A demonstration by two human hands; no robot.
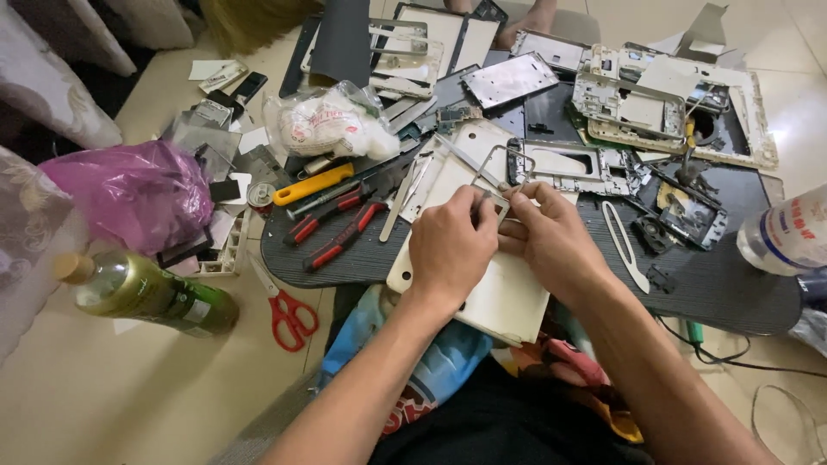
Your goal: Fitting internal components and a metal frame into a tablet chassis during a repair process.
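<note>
At nine o'clock, a green glass bottle with a gold neck [146,295] lying on its side on the pale tiled floor [103,396]. Above it, toward ten o'clock, a crumpled purple plastic bag [129,194]. At seven o'clock, red-handled scissors [289,314] just off the edge of the dark oval wooden board [724,284]. Toward eleven, a yellow-handled tool [312,183] beside red-and-black pliers [332,226], under a knotted clear plastic bag [332,125].

Dead centre, left hand [448,250] curled shut, pinching a thin silvery tool [479,205] over a white flat rectangular tablet back cover [508,297] lying across the board's near edge. Touching it at the fingertips, right hand [551,237], fingers bent and pressed down on the same cover, steadying it.

At one o'clock, stripped metal device frames [637,103] in a heap. At three o'clock, a white plastic pry strip [624,245], then a clear plastic water bottle [788,232] at the frame edge.
</note>
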